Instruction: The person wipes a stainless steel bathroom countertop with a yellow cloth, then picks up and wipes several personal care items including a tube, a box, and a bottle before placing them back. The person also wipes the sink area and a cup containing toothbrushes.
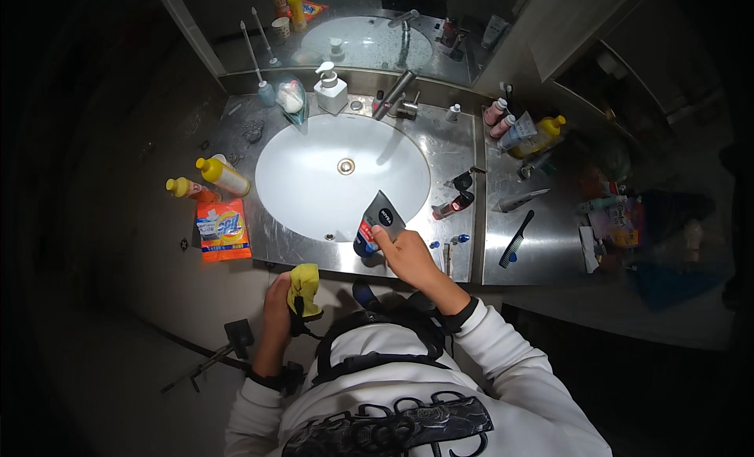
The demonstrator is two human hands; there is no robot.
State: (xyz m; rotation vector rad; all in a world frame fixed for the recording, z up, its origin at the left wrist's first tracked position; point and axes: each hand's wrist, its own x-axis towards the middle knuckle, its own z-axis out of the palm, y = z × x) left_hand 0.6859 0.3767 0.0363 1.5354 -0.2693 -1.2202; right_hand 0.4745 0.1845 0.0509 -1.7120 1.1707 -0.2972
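My right hand [410, 258] grips a grey Nivea squeeze tube [383, 212] with its dark blue cap end down, over the front right rim of the white oval sink [306, 203]. In my left hand [277, 298] is a bunched yellow cloth [304, 283], held low in front of the counter's front edge. Part of the left fingers is hidden behind the cloth. The basin holds only its round drain fitting [346, 166], and a metal faucet [393, 97] leans over its back edge.
Yellow-capped bottles [222, 176] and an orange Tide packet [224, 230] stand at the counter's left. Behind the sink is a white pump dispenser [331, 90]. A red bottle [453, 205] lies right of the basin. Farther right are a black comb [516, 239] and several tubes [518, 131].
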